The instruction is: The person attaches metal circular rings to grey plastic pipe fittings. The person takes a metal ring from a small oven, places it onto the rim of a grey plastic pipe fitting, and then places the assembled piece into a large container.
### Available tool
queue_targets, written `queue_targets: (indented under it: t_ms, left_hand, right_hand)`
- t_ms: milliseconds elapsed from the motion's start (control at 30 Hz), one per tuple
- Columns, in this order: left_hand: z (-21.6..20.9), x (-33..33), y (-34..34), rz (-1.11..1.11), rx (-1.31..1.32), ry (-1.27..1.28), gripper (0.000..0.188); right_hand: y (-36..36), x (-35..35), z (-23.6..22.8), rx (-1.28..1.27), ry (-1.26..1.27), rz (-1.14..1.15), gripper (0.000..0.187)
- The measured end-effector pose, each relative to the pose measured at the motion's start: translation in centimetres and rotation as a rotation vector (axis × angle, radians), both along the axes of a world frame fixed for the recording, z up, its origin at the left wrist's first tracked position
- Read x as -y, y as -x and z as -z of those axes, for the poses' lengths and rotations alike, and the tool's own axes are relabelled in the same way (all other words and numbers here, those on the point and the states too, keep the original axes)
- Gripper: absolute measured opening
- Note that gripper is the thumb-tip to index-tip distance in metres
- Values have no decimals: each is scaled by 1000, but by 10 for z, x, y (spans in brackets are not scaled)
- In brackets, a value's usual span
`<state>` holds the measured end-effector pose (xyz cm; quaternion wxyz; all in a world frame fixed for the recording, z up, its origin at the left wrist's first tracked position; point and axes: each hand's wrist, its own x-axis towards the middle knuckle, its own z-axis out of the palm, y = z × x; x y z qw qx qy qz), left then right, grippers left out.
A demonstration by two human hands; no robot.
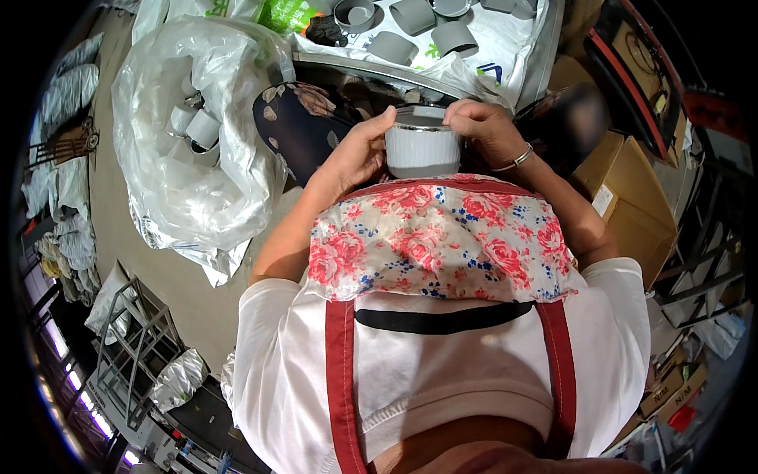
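Between my hands, close in front of the floral apron (pixel 418 229), stands a light grey ribbed cup-shaped container (pixel 422 152) with a shiny silver rim. My left hand (pixel 362 148) is wrapped around its left side, the thumb up at the rim. On the opposite side my right hand (pixel 480 130) grips the rim, thumb and fingers pinched together. What lies inside the container is mostly hidden; a grey flat edge shows at its mouth. Most of my left fingers are hidden behind it.
At the left on the floor sits a large clear plastic bag (pixel 158 197) holding several similar grey containers (pixel 204 129). Ahead, a plastic-lined tray (pixel 513 75) bears several plain grey cups (pixel 393 48). An opened cardboard box (pixel 636 197) stands at the right. Metal frames (pixel 134 340) are at lower left.
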<state>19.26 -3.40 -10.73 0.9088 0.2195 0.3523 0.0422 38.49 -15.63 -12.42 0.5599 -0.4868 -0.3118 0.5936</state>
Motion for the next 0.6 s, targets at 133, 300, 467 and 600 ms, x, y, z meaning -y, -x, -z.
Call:
queue_targets:
  t_ms: [133,300,467,600]
  left_hand:
    - [-23,1,-3,24,24,-49,33]
    - [-34,1,-11,29,86,-230,28]
    - [-43,11,-25,34,-5,-433,18]
    - [-59,16,-39,61,44,-530,8]
  right_hand:
    - [11,6,-16,-24,59,239,15]
    - [22,9,-25,-267,17,410,23]
    - [15,10,-19,-294,-63,297,14]
    - [7,11,-24,-189,-45,200,18]
